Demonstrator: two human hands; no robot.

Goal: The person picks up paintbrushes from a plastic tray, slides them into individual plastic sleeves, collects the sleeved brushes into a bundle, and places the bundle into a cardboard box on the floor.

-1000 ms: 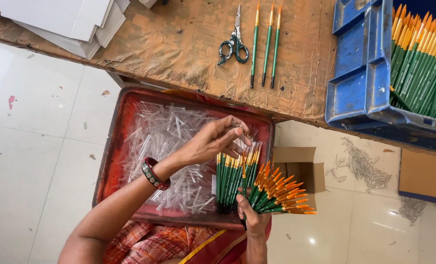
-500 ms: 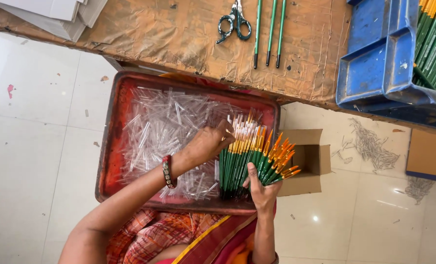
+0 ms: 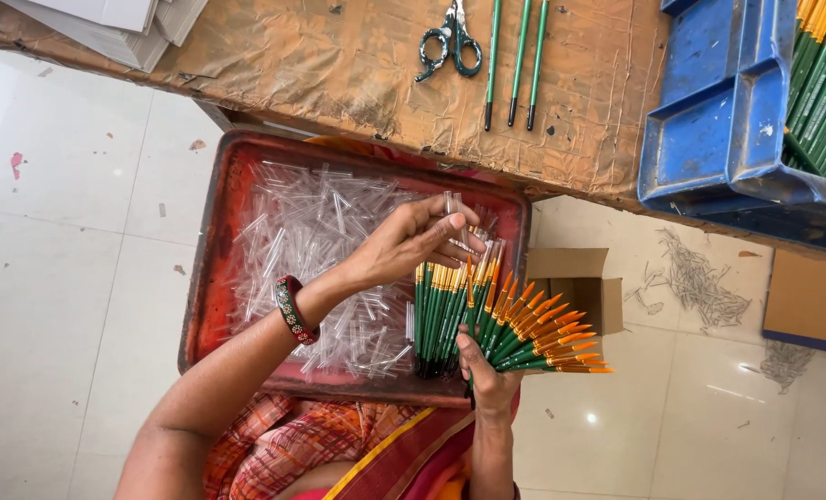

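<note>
- Green-handled brushes (image 3: pixel 487 324) with orange tips fan out from the right hand (image 3: pixel 489 375), which is closed round their near ends above the red tray (image 3: pixel 211 278).
- The left hand (image 3: pixel 413 243) pinches a clear plastic cap (image 3: pixel 452 206) between its fingertips over the bundle's far tips.
- Capping looks underway; next, the cap needs lining up with one bare tip.

Both forearms are bare, no sleeves being seen on them. A dark red bangle (image 3: pixel 294 309), dotted with small pale and green marks, is worn at the wrist of the left hand (image 3: pixel 404 245). Nothing is worn on the right hand (image 3: pixel 487 375) or its wrist. The lap is covered by cloth in orange and red checks, crossed by a red drape edged with a yellow band.
</note>
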